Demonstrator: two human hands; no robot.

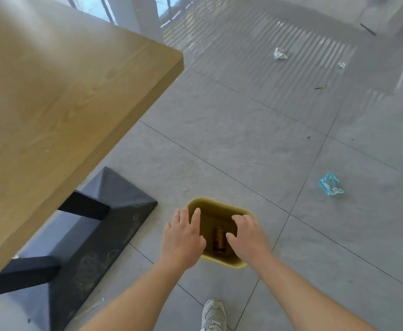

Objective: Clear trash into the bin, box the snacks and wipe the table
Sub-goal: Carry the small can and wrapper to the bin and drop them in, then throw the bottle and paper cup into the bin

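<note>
In the head view, lower centre, the left hand hovers with fingers spread and the right hand with fingers loosely curled. Both are empty above the yellow bin. The bin stands mouth-up on the grey tiled floor beside the wooden tabletop. A brown can lies inside, its length running up-down in frame. A blue wrapper lies at right.

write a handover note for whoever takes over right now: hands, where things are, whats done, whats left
Hands: left hand and right hand are both open and empty, over the yellow bin.
Done: one brown can lies in the bin.
On the floor: crumpled paper, smaller paper scrap, blue wrapper.
Left: bin the floor trash. Boxing and wiping cannot be judged, as only a corner of the table shows.
</note>
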